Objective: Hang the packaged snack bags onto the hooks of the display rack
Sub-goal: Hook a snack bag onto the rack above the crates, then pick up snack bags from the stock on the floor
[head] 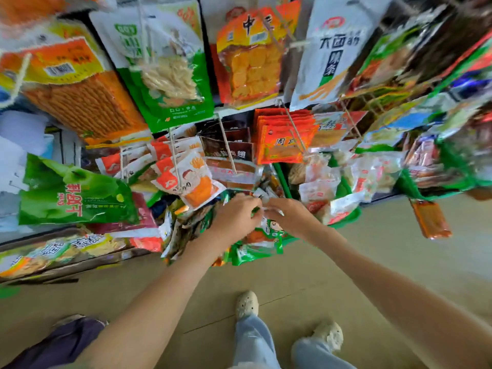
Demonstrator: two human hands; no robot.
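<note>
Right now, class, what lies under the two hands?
Heaped snack packets, green ones uppermost. The left hand and right hand cover those directly beneath; lower layers are hidden.

Smooth tan floor (378,227), evenly lit

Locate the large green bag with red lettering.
The green bag is at the left of the head view, below the big orange bag and left of the left hand, which with the right hand pinches a small packet.

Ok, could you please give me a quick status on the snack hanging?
Left hand and right hand both pinching a small snack packet over the pile. Not yet hooked. Hanging bags crowd just above.
</note>
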